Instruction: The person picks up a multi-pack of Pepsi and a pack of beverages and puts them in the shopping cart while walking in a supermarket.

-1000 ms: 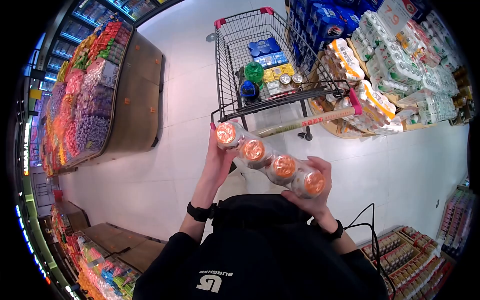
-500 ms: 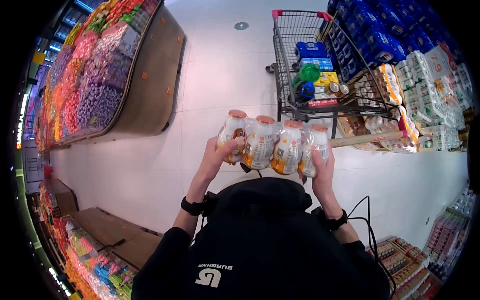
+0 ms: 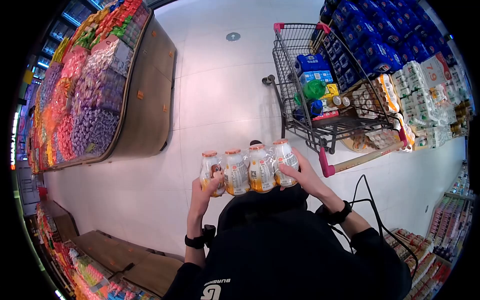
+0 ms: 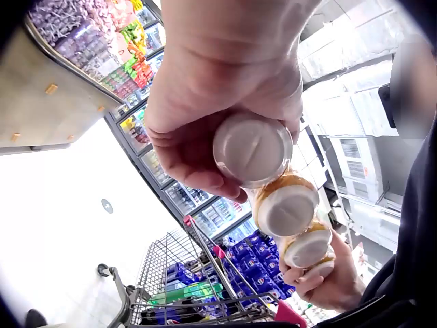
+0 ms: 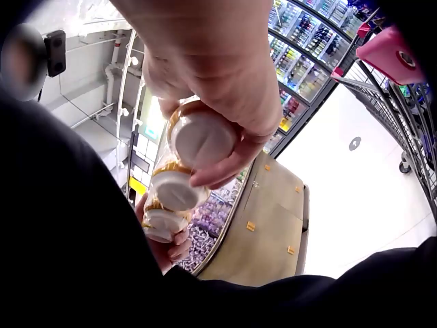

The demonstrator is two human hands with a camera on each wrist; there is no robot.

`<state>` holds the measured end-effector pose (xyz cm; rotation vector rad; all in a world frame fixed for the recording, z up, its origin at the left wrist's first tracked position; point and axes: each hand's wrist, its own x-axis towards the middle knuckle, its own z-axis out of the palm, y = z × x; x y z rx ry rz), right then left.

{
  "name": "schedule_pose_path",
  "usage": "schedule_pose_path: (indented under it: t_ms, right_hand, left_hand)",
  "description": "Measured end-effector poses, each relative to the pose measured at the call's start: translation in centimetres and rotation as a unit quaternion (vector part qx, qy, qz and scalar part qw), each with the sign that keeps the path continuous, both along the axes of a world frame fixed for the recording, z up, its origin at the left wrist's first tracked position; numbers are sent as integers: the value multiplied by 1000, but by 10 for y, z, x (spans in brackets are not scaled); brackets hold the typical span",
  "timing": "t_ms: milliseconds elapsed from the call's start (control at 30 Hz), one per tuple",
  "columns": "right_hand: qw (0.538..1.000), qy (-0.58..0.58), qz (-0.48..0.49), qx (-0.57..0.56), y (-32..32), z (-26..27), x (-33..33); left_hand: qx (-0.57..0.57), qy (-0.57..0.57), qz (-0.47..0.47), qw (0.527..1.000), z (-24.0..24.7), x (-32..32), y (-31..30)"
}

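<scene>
Both hands hold a shrink-wrapped pack of small drink bottles (image 3: 237,175), white and yellow with orange foil caps, in front of the body. In the head view the bottles stand upright in a row, labels facing the wearer. The left hand (image 3: 201,194) grips the left end bottle, its thumb over the printed cartoon figure. The right hand (image 3: 305,176) grips the right end, thumb across the front. White bottle bottoms (image 4: 287,210) show in the left wrist view, with the left hand (image 4: 225,89) curled round the nearest. The right wrist view shows the right hand (image 5: 218,89) round its end bottle.
A shopping cart (image 3: 326,167) stands ahead to the right, carrying blue and yellow packs and a green-capped bottle (image 3: 314,89). Beyond it are stacked blue packs (image 3: 380,52) and white bottle packs (image 3: 417,82). A bin of bagged candy (image 3: 95,107) is at the left.
The pack has turned from caps facing up to labels facing the wearer, and has moved lower and left. The cart now appears farther right in the head view. Both hands keep their grip.
</scene>
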<state>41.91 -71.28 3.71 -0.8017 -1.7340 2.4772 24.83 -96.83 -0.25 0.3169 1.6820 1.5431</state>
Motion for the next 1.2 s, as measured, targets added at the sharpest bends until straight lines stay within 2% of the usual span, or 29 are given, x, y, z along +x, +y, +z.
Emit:
schedule_pose_path:
  t_ms: [100, 133, 233, 267, 400, 567, 633, 733, 800, 900, 933, 1033, 1100, 1133, 1200]
  right_hand:
    - [991, 15, 55, 119, 12, -14, -13]
    - [994, -27, 70, 84, 17, -11, -17]
    - [994, -40, 63, 85, 31, -4, -28]
    - [994, -12, 42, 103, 36, -12, -31]
    - [990, -73, -1, 124, 80, 17, -53]
    - [990, -100, -87, 46, 152, 51, -85]
    - [986, -86, -98, 106, 177, 45, -94]
    - [986, -69, -139, 55, 205, 51, -106]
    - [986, -49, -150, 60, 216, 44, -108]
    - [966, -125, -216, -73, 234, 41, -110]
    - [954, -118, -262, -86, 233, 34, -113]
    - [941, -142, -295, -86, 246, 28, -107]
    - [927, -109, -353, -63, 248, 26, -102]
    - [923, -109, -366, -40, 250, 22, -92]
    - [917, -91, -386, -43, 244, 26, -75]
  left_hand:
    - [-37, -35, -40, 998, -9, -33, 8]
    - [-48, -48, -65, 996, -13, -49, 12]
    - [-36, -43, -106, 993, -14, -85, 47]
    - [-24, -33, -116, 992, -13, -97, 64]
    - [-70, -35, -189, 979, 10, -145, 153]
    - [-23, -5, -258, 966, 25, -195, 260]
    - [-12, 2, -276, 961, 28, -212, 296]
    - [9, 3, -317, 949, 32, -233, 344]
    - [29, 7, -348, 937, 30, -246, 373]
    - [36, 6, -403, 914, 27, -263, 421]
    - [39, 7, -425, 904, 33, -265, 440]
    - [41, 7, -490, 871, 31, -268, 483]
    - [57, 36, -533, 843, 30, -258, 514]
    - [54, 3, -550, 833, 35, -248, 527]
    - [29, 33, -597, 801, 33, -233, 542]
